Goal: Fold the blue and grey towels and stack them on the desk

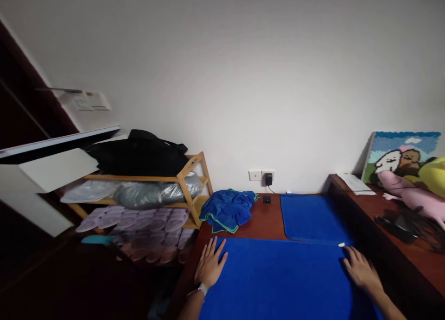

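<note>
A large blue cloth lies spread flat over the near part of the reddish-brown wooden surface. My left hand rests on its far left corner with the fingers spread; a watch is on that wrist. On the cloth's far right corner lies my right hand, fingers stretched out, close to a small white tag. Behind it a smaller blue cloth is laid flat. A crumpled blue cloth with green edging sits at the back left.
A wooden rack at left carries a black bag, plastic-wrapped bundles and several lilac slippers. A plug sits in the wall socket. On the right ledge are a pink plush toy, cables and a fuzzy picture.
</note>
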`<action>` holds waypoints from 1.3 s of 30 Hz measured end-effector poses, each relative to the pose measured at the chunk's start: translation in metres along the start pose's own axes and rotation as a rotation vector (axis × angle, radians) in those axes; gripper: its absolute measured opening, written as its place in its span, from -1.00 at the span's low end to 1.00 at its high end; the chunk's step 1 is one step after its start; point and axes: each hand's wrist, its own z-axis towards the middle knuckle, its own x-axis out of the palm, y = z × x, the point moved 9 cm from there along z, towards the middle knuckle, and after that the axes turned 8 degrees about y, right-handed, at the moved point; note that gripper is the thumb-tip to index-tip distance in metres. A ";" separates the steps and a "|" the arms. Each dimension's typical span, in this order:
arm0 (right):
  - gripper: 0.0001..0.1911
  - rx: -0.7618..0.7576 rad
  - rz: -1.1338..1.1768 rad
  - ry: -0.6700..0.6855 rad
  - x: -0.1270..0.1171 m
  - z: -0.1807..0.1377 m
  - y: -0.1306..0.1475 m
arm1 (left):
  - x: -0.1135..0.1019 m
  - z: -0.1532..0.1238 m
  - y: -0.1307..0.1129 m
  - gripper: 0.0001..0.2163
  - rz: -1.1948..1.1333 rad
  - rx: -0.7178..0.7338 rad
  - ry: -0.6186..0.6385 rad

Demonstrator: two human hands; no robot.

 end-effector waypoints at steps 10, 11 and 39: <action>-0.31 -0.382 -0.004 -0.089 -0.052 -0.033 0.166 | 0.001 -0.005 -0.001 -0.44 -0.026 0.003 -0.032; -0.31 -0.455 0.022 -0.069 -0.050 -0.046 0.208 | 0.001 -0.005 -0.001 -0.44 -0.026 0.005 -0.031; -0.25 -0.084 -0.038 0.086 0.009 -0.008 0.018 | 0.006 0.009 0.005 -0.44 0.046 -0.011 0.021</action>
